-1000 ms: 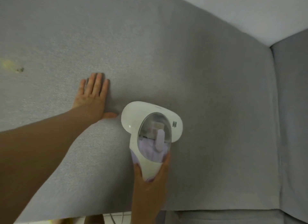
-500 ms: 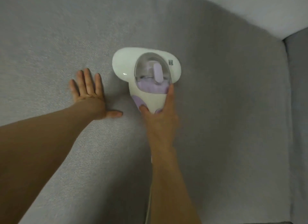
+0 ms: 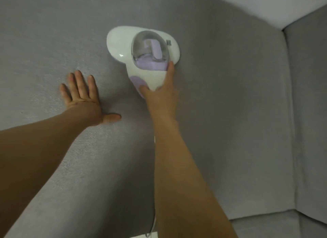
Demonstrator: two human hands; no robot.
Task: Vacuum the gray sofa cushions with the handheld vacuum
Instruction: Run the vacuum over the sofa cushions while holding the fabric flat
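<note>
At the view's 6 o'clock, a thin white cord (image 3: 153, 223) runs up beside the right forearm (image 3: 180, 175), while the left forearm (image 3: 35, 149) comes in from 8 o'clock. Farther on, the left hand (image 3: 83, 103) lies palm-down on the gray sofa cushion (image 3: 230, 113), holding nothing, with its fingers straight and slightly spread and its thumb out toward 3 o'clock. At that hand's 3 o'clock, a little apart, the right hand (image 3: 159, 98) is wrapped round the narrow handle end of the handheld vacuum (image 3: 122, 43). Its thumb sits on the lilac patch at the handle's left, and one finger stretches up the right edge beside the clear dust cup (image 3: 150, 50). The vacuum sits at 12 o'clock of the view, its broad white head flat against the cushion and pointing toward 12. A lighter gray cushion (image 3: 265, 227) shows at 5 o'clock. Past a seam at 3 o'clock stands a side cushion (image 3: 309, 113), and a pale wall (image 3: 265, 4) fills the 1 o'clock corner.
</note>
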